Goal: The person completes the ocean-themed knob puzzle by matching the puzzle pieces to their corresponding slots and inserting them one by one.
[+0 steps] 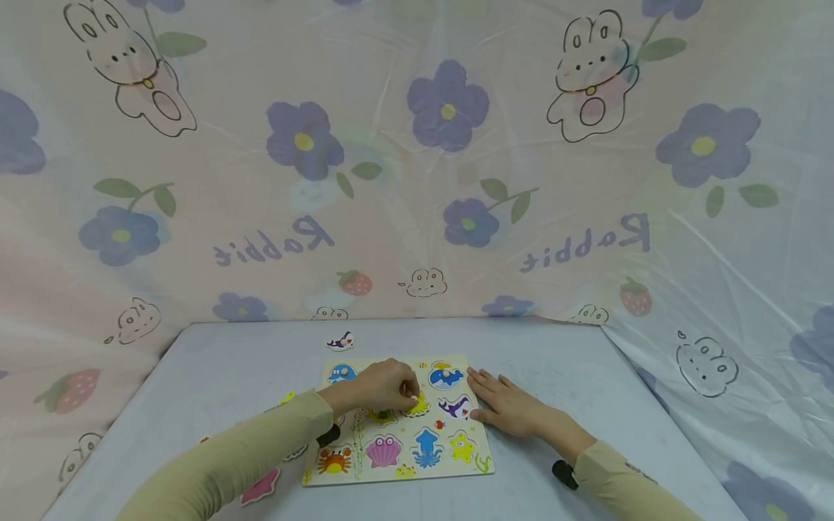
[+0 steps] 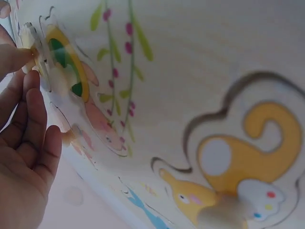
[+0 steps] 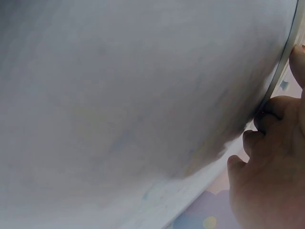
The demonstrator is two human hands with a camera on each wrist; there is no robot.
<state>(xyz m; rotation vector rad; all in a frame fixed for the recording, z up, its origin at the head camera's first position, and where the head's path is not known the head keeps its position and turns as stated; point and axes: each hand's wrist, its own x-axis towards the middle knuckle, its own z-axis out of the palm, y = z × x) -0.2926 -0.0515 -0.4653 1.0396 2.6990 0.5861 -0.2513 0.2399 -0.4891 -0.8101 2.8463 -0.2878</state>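
Note:
My left hand (image 1: 384,383) reaches over the wooden puzzle board (image 1: 404,468) and pinches a yellow puzzle piece (image 1: 418,407) near the board's middle. In the left wrist view, thumb and fingers hold that piece (image 2: 34,50) at its raised side, beside a green and yellow turtle piece (image 2: 78,71). Whether it sits fully in its recess cannot be told. My right hand (image 1: 511,407) lies flat with fingers spread, its fingertips at the board's right edge, next to the purple shark piece (image 1: 455,407) and the blue whale piece (image 1: 446,377).
Along the board's front are a crab (image 1: 334,459), a pink shell (image 1: 383,451), a blue squid (image 1: 427,447) and a yellow starfish (image 1: 462,446). A loose purple piece (image 1: 340,341) lies behind the board. A pink piece (image 1: 260,487) lies left, partly under my left sleeve.

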